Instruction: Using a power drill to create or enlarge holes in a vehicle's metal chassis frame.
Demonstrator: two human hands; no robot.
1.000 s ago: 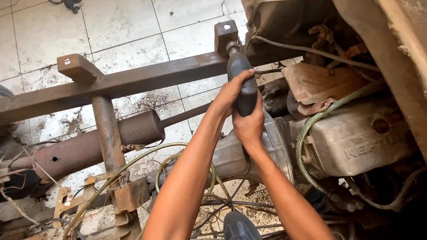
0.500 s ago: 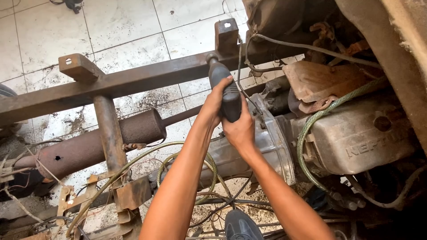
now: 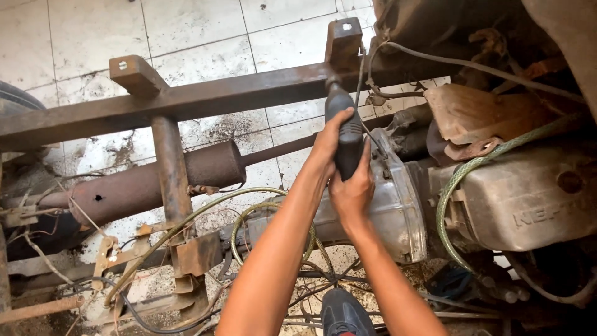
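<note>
Head view: both hands close around 1 dark power tool (image 3: 344, 134), which stands nearly upright with its nose pointing up at the rusty cross beam (image 3: 205, 99). The left hand (image 3: 326, 149) wraps the tool's body from the left side, thumb lying over the top of the casing. The right hand (image 3: 353, 190) clasps the lower part of the same body from below and to the right, fingers curled onto it. Each grip is clamped on the tool, and the 2 hands touch each other along the handle.

The tool's tip sits just under a small upright bracket (image 3: 343, 40) welded on the beam; whether the tip touches the metal I cannot tell. A second bracket (image 3: 135, 74) stands further left on the same beam. Below the beam a rusty vertical post (image 3: 171, 168) drops down, and a rusty cylinder-shaped exhaust pipe (image 3: 155, 180) lies across behind it.

Just behind the hands sits a grey metal gearbox housing (image 3: 392, 211), and to its right a dirty engine cover (image 3: 528, 199). A green hose (image 3: 463, 177) curves over that cover. Loose wires and cables (image 3: 205, 214) loop beneath the forearms. White floor tiles (image 3: 74, 37) show beyond the frame.
</note>
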